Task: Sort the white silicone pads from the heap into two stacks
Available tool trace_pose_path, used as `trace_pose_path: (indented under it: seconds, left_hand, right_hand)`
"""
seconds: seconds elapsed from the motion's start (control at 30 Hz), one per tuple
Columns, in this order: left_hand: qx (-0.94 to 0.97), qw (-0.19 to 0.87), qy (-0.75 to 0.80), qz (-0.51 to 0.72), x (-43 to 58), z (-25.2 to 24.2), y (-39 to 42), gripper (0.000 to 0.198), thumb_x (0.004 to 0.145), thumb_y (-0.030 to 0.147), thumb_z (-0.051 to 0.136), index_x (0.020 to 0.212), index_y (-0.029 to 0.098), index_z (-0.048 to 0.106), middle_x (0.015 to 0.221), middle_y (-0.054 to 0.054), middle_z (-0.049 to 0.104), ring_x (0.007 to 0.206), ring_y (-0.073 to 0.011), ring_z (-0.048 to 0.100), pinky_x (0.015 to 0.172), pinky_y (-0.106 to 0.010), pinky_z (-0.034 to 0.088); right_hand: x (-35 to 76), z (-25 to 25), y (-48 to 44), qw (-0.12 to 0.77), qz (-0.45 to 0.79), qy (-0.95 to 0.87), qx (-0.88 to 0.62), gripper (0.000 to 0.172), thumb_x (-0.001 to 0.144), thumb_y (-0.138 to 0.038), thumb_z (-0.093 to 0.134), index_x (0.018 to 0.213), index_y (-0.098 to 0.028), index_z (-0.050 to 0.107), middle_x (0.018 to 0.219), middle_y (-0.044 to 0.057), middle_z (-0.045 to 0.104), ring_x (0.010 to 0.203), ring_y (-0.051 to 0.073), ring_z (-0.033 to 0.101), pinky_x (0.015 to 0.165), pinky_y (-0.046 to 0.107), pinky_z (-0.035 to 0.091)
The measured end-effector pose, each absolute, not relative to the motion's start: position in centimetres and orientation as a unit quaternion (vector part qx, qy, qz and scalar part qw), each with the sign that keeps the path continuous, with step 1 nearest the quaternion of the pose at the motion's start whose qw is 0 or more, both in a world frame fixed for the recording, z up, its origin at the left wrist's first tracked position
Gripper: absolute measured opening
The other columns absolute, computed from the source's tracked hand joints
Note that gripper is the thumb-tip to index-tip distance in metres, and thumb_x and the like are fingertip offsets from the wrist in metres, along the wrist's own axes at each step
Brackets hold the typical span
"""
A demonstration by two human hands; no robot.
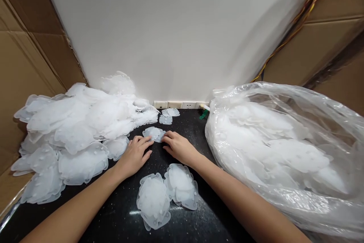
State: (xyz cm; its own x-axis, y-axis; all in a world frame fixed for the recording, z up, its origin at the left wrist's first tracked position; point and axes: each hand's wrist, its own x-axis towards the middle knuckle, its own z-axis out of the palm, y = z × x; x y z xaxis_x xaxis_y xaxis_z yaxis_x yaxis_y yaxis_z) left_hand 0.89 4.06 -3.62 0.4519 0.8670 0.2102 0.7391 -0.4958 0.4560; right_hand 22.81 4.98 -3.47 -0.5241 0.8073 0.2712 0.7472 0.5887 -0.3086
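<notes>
Thin translucent white plastic pieces (pixel 154 133) lie on the black speckled tabletop between my hands. My left hand (pixel 135 154) rests at their left edge, fingers spread, fingertips touching or just beside them. At their right edge my right hand (pixel 178 145) has its fingers bent down near the rim; whether it pinches a piece is too small to tell. Closer to me sit two small stacks of the same pieces, one at the left (pixel 154 200) and one at the right (pixel 181 186), touching each other. A few more pieces (pixel 170 112) lie near the wall.
A large heap of similar pieces (pixel 85 118) covers the left side. On the right, an open clear plastic bag (pixel 313 207) holds many more. Power sockets (pixel 187 105) line the wall's base. Cardboard (pixel 25 38) stands at both sides, and twisted wires (pixel 298 27) hang at the upper right.
</notes>
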Motion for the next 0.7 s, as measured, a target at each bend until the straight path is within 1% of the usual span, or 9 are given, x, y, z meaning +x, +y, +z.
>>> trace_pose_path:
  seconds: [0.1, 0.17, 0.23, 0.3, 0.37, 0.47, 0.57, 0.63, 0.7]
  left_hand:
    - [0.833, 0.160, 0.480, 0.224, 0.8, -3.3, 3.8, 0.038, 0.087, 0.026, 0.054, 0.123, 0.024, 0.066, 0.135, -0.009, 0.063, 0.120, -0.0304, 0.052, 0.107, -0.058, 0.036]
    - [0.817, 0.176, 0.484, 0.257, 0.8, -2.9, 3.8, 0.038, 0.086, 0.026, 0.054, 0.122, 0.024, 0.067, 0.133, -0.009, 0.064, 0.121, -0.0289, 0.055, 0.108, -0.053, 0.037]
    - [0.788, 0.205, 0.491, 0.310, 0.7, -2.4, 3.8, 0.035, 0.086, 0.030, 0.054, 0.116, 0.024, 0.070, 0.129, -0.008, 0.067, 0.119, -0.0271, 0.058, 0.108, -0.048, 0.040]
    - [0.741, 0.248, 0.502, 0.372, 0.6, -1.9, 3.8, 0.029, 0.086, 0.036, 0.057, 0.106, 0.024, 0.073, 0.119, -0.007, 0.071, 0.112, -0.0259, 0.063, 0.104, -0.043, 0.045]
    - [0.685, 0.313, 0.512, 0.414, 0.6, -1.7, 3.8, 0.026, 0.082, 0.042, 0.063, 0.095, 0.022, 0.074, 0.103, -0.007, 0.075, 0.097, -0.0250, 0.068, 0.093, -0.040, 0.051]
    - [0.617, 0.409, 0.513, 0.434, 0.9, -1.9, 3.9, 0.030, 0.077, 0.048, 0.067, 0.080, 0.019, 0.069, 0.081, -0.004, 0.071, 0.077, -0.0210, 0.067, 0.079, -0.035, 0.054]
    - [0.600, 0.413, 0.520, 0.447, 1.3, -2.2, 4.0, 0.030, 0.069, 0.045, 0.073, 0.069, 0.019, 0.059, 0.070, 0.000, 0.062, 0.072, -0.0180, 0.063, 0.072, -0.031, 0.053]
    - [0.589, 0.408, 0.526, 0.459, 1.5, -2.1, 4.0, 0.032, 0.061, 0.040, 0.078, 0.073, 0.019, 0.058, 0.076, 0.001, 0.061, 0.077, -0.0183, 0.063, 0.071, -0.031, 0.053]
    - [0.564, 0.434, 0.524, 0.469, 1.7, -1.9, 4.0, 0.041, 0.057, 0.039, 0.081, 0.086, 0.020, 0.059, 0.089, -0.001, 0.064, 0.085, -0.0201, 0.066, 0.075, -0.033, 0.054]
  right_hand:
    - [21.7, -3.3, 6.3, 0.149, 0.020, -0.883, -0.445, 0.012, 0.092, -0.014, 0.052, 0.089, -0.019, 0.064, 0.095, 0.011, 0.065, 0.087, 0.023, 0.062, 0.074, 0.032, 0.048]
    - [21.4, -3.1, 6.8, 0.152, 0.009, -0.881, -0.447, 0.018, 0.091, -0.010, 0.048, 0.083, -0.018, 0.062, 0.091, 0.011, 0.066, 0.084, 0.022, 0.062, 0.074, 0.031, 0.047]
    - [21.6, -2.9, 6.8, 0.191, 0.023, -0.865, -0.464, 0.017, 0.089, -0.010, 0.048, 0.080, -0.019, 0.060, 0.089, 0.011, 0.067, 0.086, 0.022, 0.061, 0.078, 0.032, 0.046]
    - [22.3, -2.7, 6.3, 0.286, 0.130, -0.809, -0.497, 0.011, 0.086, -0.016, 0.050, 0.078, -0.020, 0.056, 0.085, 0.008, 0.068, 0.083, 0.021, 0.062, 0.075, 0.032, 0.047]
    - [23.3, -2.7, 5.5, 0.394, 0.332, -0.694, -0.503, 0.009, 0.083, -0.025, 0.053, 0.076, -0.021, 0.050, 0.082, 0.005, 0.069, 0.075, 0.019, 0.064, 0.069, 0.031, 0.048]
    - [24.6, -3.2, 4.0, 0.446, 0.596, -0.491, -0.452, 0.018, 0.077, -0.029, 0.062, 0.079, -0.022, 0.045, 0.084, 0.005, 0.073, 0.077, 0.020, 0.070, 0.071, 0.034, 0.052]
    - [25.5, -3.7, 3.2, 0.445, 0.699, -0.364, -0.425, 0.021, 0.074, -0.023, 0.067, 0.086, -0.021, 0.050, 0.095, 0.008, 0.075, 0.092, 0.022, 0.073, 0.084, 0.037, 0.054]
    - [25.8, -4.0, 3.1, 0.455, 0.717, -0.328, -0.413, 0.019, 0.077, -0.024, 0.066, 0.090, -0.020, 0.054, 0.104, 0.011, 0.075, 0.100, 0.022, 0.072, 0.090, 0.038, 0.053]
    - [26.0, -4.3, 3.4, 0.463, 0.722, -0.317, -0.405, 0.018, 0.081, -0.030, 0.064, 0.093, -0.019, 0.057, 0.109, 0.013, 0.073, 0.106, 0.024, 0.070, 0.093, 0.040, 0.052]
